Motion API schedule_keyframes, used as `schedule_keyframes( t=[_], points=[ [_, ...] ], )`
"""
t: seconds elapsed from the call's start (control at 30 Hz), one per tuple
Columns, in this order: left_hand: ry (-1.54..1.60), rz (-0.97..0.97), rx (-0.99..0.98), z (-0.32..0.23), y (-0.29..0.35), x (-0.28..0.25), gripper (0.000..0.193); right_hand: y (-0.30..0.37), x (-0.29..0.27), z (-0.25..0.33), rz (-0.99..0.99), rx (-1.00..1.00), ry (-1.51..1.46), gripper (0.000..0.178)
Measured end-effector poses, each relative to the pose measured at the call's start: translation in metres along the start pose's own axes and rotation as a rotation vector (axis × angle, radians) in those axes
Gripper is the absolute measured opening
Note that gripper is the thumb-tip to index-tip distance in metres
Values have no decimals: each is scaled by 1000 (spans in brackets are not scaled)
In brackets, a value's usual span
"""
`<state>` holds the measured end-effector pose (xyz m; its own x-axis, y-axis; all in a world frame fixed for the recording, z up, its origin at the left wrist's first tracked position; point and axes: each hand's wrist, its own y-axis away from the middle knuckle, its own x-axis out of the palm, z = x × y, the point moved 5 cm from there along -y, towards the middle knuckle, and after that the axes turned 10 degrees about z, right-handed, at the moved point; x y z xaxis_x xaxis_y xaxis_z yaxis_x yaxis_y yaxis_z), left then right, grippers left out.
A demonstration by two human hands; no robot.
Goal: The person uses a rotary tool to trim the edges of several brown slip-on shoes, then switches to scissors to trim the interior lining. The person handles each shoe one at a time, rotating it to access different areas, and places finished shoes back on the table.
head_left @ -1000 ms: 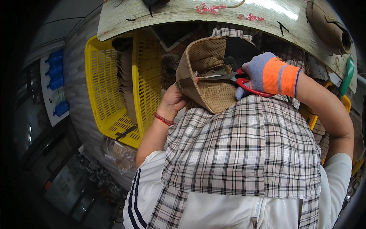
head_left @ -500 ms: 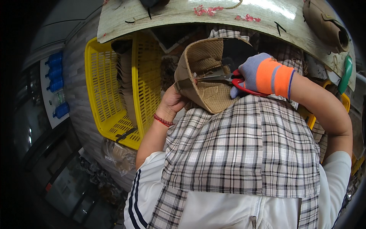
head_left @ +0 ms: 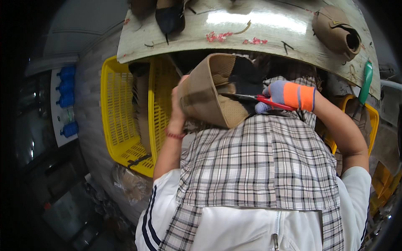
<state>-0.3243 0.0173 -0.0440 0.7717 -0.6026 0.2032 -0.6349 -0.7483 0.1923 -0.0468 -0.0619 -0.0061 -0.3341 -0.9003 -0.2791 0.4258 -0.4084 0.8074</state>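
A tan boot upper (head_left: 197,93) with a textured lining and a black inner part is tilted above my apron, its opening turned to the right. My left hand (head_left: 177,102) grips it at the left side; most of its fingers are hidden behind the upper. Red-handled scissors (head_left: 274,103) are in my right hand (head_left: 289,95), which wears a grey and orange glove and is closed round the handles. Their blades reach into the upper's opening and look nearly together. Whether they touch the material I cannot tell.
Ahead stands a table (head_left: 188,39) bearing another tan upper (head_left: 337,33), a black piece (head_left: 169,19) and thread scraps. A green-handled tool (head_left: 367,79) is at its right edge. Yellow baskets (head_left: 109,104) holding tan pieces are at left, another yellow basket (head_left: 372,125) at right.
The upper has turned, showing more of its outer side, and my left hand has shifted up along it. The scissor blades look closer together. More of the table shows.
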Motion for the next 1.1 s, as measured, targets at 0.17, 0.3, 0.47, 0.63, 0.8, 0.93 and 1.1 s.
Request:
schedule_keyframes(
  t=[0.17, 0.3, 0.47, 0.63, 0.8, 0.93, 1.1],
  points=[
    [-1463, -67, 602, -188, 17, 94, 29, 8, 37, -73, -264, -341, -407, 58],
    [-1807, 212, 762, -224, -17, 129, 27, 9, 52, -87, -373, -203, -313, 55],
    [-1809, 398, 1268, -256, -96, 227, 26, 1, 50, -100, -399, -237, -330, 32],
    [-1670, 586, 1660, -233, -177, 340, 20, -18, 55, -110, -511, -415, -167, 24],
    [-1709, 712, 1395, -176, -271, 413, 27, -35, 58, -106, -559, -401, -128, 43],
    [-1551, 898, 1062, -179, -318, 456, 39, -8, 52, -96, -564, -561, -297, 34],
    [-1460, 977, 763, -163, -369, 488, 38, -20, 49, -94, -527, -556, -290, 32]
  ],
)
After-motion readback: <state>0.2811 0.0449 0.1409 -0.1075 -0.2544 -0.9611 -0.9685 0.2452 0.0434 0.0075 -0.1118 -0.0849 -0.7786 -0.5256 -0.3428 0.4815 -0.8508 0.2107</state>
